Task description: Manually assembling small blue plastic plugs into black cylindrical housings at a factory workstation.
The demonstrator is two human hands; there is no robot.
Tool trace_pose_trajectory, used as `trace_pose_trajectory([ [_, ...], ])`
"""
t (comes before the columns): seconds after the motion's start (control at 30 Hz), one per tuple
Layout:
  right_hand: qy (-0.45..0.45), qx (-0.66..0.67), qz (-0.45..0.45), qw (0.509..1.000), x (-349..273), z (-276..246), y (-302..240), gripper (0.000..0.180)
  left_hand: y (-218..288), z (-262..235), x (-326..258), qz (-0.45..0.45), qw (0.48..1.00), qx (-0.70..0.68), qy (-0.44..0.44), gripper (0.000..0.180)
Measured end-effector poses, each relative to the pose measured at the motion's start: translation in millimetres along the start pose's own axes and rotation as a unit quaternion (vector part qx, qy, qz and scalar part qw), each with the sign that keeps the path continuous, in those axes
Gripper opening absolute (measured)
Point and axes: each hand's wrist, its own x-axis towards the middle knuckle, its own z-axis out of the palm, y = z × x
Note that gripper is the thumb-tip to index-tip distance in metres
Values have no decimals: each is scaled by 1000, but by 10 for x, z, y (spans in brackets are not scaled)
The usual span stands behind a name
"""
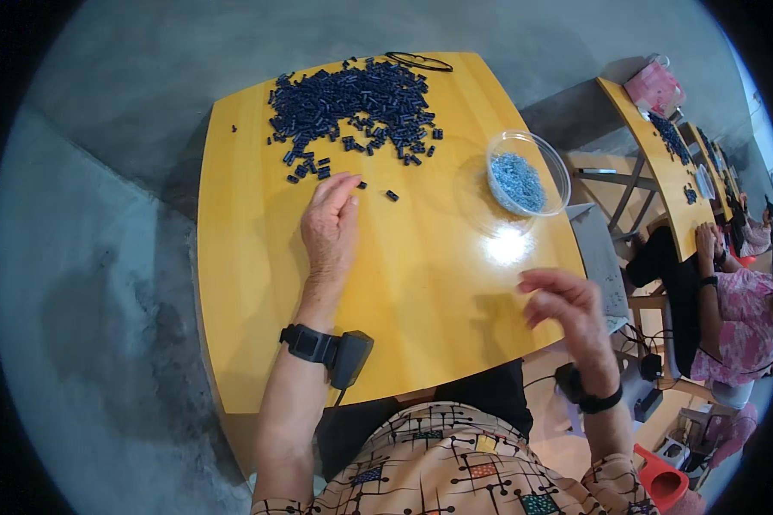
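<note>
My left hand rests at the near side of a big pile of small black cylindrical pieces. Its fingers are bent and pressed together; whatever they may hold is hidden. One black piece shows right beside the fingertips, and another loose piece lies a little farther right. Over the right front part of the table, my right hand is raised with the fingers curled and the thumb apart from them. Nothing shows between them. Beyond it stands a clear round plastic tub containing many small silvery-blue metal parts.
The yellow wooden table has a pair of black-framed glasses at its far edge. A grey box adjoins its right side. Farther right, a person in a pink patterned top sits at another table bearing black pieces.
</note>
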Motion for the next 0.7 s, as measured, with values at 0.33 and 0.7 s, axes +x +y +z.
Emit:
trace_pose_trajectory([
  [0.33,-183,115,65,974,272,934,-281,30,-69,58,131,-23,991,134,-19,23],
  [0.7,-44,-338,-318,885,1275,1102,-194,26,-57,107,245,-53,994,90,14,16],
])
